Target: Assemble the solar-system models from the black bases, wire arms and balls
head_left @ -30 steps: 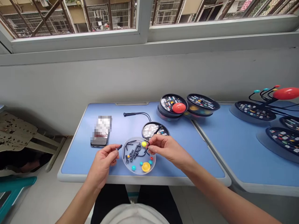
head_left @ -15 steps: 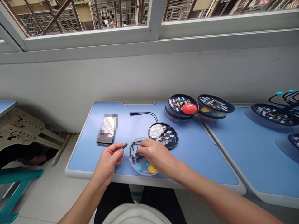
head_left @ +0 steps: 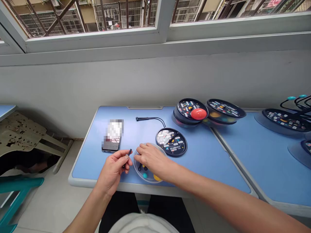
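Note:
Between thumb and fingers, my left hand [head_left: 118, 165] pinches a small black rod [head_left: 130, 152] just left of a clear round bowl [head_left: 139, 178]. My right hand [head_left: 151, 159] reaches over the bowl from the right, palm down, with its fingertips bent inside the left rim. Its fingertips are partly hidden, so what they touch cannot be made out. Inside the bowl lie a turquoise ball [head_left: 145, 175], a yellow piece [head_left: 157, 178] and small black parts [head_left: 140, 168], partly covered by the hand. Behind it rests a black printed disc [head_left: 173, 149] with a black bar across it.
Two thin curved black rods [head_left: 151, 118] lie behind the disc. A phone [head_left: 111, 146] lies at left. Round containers with printed black lids [head_left: 224, 107] stand at the back right, one with a red half-ball [head_left: 198, 114] on top. A second table [head_left: 262, 161] adjoins at right.
My right hand has moved left across the bowl, toward its left rim. The black rod in my left hand has tilted more upright.

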A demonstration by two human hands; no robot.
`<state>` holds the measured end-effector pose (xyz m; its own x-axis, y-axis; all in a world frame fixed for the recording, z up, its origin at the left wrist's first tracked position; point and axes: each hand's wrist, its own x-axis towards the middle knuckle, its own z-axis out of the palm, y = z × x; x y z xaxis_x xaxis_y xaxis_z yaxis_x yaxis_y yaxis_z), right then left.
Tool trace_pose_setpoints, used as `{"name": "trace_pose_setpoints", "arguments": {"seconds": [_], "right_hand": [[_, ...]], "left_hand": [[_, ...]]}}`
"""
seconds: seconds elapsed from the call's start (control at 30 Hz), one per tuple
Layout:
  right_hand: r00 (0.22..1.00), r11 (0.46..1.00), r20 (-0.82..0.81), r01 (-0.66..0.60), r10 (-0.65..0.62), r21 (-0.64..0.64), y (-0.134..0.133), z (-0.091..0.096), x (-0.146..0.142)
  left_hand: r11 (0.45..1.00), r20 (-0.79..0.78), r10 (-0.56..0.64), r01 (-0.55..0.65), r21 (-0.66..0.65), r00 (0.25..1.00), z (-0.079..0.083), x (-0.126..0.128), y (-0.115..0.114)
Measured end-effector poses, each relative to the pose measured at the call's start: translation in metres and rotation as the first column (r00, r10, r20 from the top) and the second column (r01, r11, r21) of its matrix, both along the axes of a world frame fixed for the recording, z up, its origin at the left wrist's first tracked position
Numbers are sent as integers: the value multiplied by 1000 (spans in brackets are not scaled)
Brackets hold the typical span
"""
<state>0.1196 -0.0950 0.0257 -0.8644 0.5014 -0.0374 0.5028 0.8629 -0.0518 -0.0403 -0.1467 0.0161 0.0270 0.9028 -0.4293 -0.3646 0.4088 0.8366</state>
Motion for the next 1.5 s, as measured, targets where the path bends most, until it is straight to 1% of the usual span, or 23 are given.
{"name": "trace_pose_setpoints", "arguments": {"seconds": [0.13,0.23,0.33,0.4,0.43,0.47,0.5,0.57,0.6,0.63,0.67,0.7,0.77,0.83,0.9,0.97,1.03,1.1,1.13,1.2,1.3,1.4,1.5], "right_hand": [[995,995,3,-99,99,34,5,-5,3],[992,994,-65,-110,111,17,9,-12,8],[972,990,-234,-67,37,-122,11,-11,15],[913,958,-391,-1,-116,-287,12,-3,21],[858,921,-462,31,-224,-389,12,2,25],[785,865,-516,48,-342,-500,12,8,29],[702,792,-545,45,-458,-609,12,14,33],[544,623,-527,-10,-653,-782,10,24,42],[480,550,-503,-50,-719,-834,9,27,47],[426,496,-482,-87,-766,-864,7,29,51],[383,464,-471,-115,-795,-878,4,30,56],[346,451,-468,-132,-813,-882,1,29,60],[286,458,-481,-147,-829,-877,-6,26,67],[235,466,-486,-142,-841,-874,-13,21,72],[176,454,-474,-143,-863,-880,-18,16,76],[126,423,-444,-161,-887,-892,-20,10,79],[87,391,-411,-184,-907,-902,-22,6,81],[63,371,-390,-201,-919,-906,-23,3,81],[56,366,-384,-206,-922,-908,-23,2,81],[46,359,-376,-209,-925,-910,-26,2,79],[54,345,-360,-188,-931,-920,-32,5,76],[92,343,-361,-167,-928,-924,-37,6,74],[94,345,-363,-167,-927,-924,-41,6,71]], "left_hand": [[1000,11,5,-5,-16,1000,2,3,-1],[1000,24,16,-15,-18,1000,3,5,-2],[1000,30,20,-19,-23,999,1,6,-4],[1000,36,15,-14,-19,999,0,8,-5],[1000,38,14,-13,-15,999,-1,9,-6],[1000,36,13,-12,-10,999,-1,9,-6],[1000,30,12,-11,-7,999,-1,10,-6],[1000,4,13,-13,-2,1000,0,11,-7],[1000,-16,13,-13,1,1000,1,12,-7],[1000,-40,13,-13,5,999,2,12,-7],[1000,-71,11,-10,13,997,3,12,-7],[1000,-115,9,-6,27,993,3,11,-7],[996,-243,1,20,82,970,5,12,-8],[985,-414,-20,88,147,910,6,13,-8],[957,-587,-43,203,209,808,7,17,-6],[901,-730,-49,346,263,682,8,22,-3],[820,-827,-29,487,301,561,9,29,0],[753,-874,-13,580,311,486,11,36,4],[737,-877,-13,597,316,480,12,39,5],[749,-848,-35,575,328,529,16,43,6],[825,-728,-116,473,309,676,21,45,4],[893,-529,-230,393,218,817,22,45,0],[926,-368,-295,359,118,882,21,45,-4]]}}
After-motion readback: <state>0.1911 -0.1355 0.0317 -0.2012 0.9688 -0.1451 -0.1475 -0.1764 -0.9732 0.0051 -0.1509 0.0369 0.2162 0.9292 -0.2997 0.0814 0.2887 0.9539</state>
